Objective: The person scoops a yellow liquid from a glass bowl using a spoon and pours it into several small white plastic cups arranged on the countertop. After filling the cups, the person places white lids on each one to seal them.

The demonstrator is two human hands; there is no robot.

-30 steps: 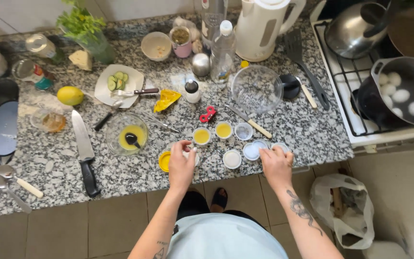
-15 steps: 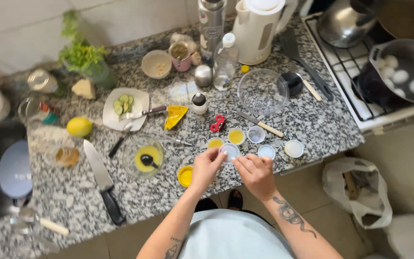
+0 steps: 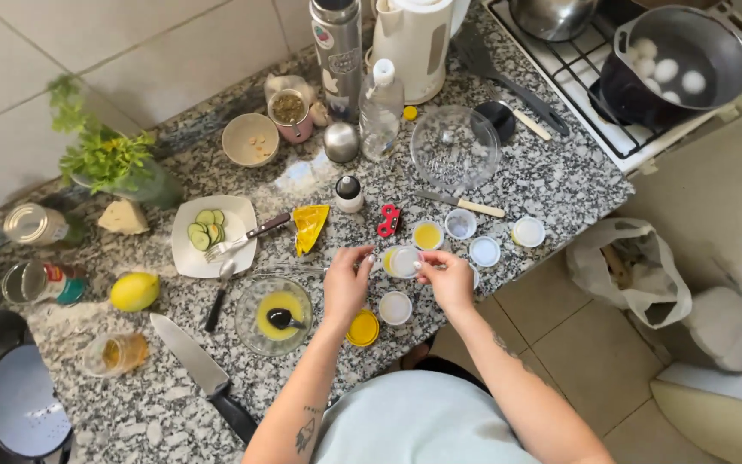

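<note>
Now your left hand (image 3: 345, 288) and right hand (image 3: 450, 279) meet over the front of the granite counter (image 3: 551, 185), both on one small cup (image 3: 403, 261). The cup sits between them, at about 2 o'clock from your left palm and 10 o'clock from your right. Your left fingers are loosely curled, thumb and forefinger reaching up to the cup's left edge, where a sliver of yellow shows. Your right fingertips pinch the white lid on it from the right; the rest of that hand is half closed.

Just below the cup, at 6 o'clock, stands a white-lidded cup (image 3: 395, 307), and at 7 o'clock from it a yellow lid (image 3: 362, 328) lies partly under your left wrist. At 1 o'clock from the held cup is an open cup of yellow liquid (image 3: 428, 235), then three more small cups, two of them white-topped (image 3: 460, 223), (image 3: 484, 251), (image 3: 528, 231) trailing off toward 3 o'clock.

At 9 o'clock from your left hand a glass bowl (image 3: 273, 316) holds yellow liquid and a dark spoon. A knife (image 3: 203, 376) lies at 8 o'clock, a lemon (image 3: 134, 291) further off at 9. At 11 o'clock a plate (image 3: 214, 235) carries cucumber slices and a fork.
</note>
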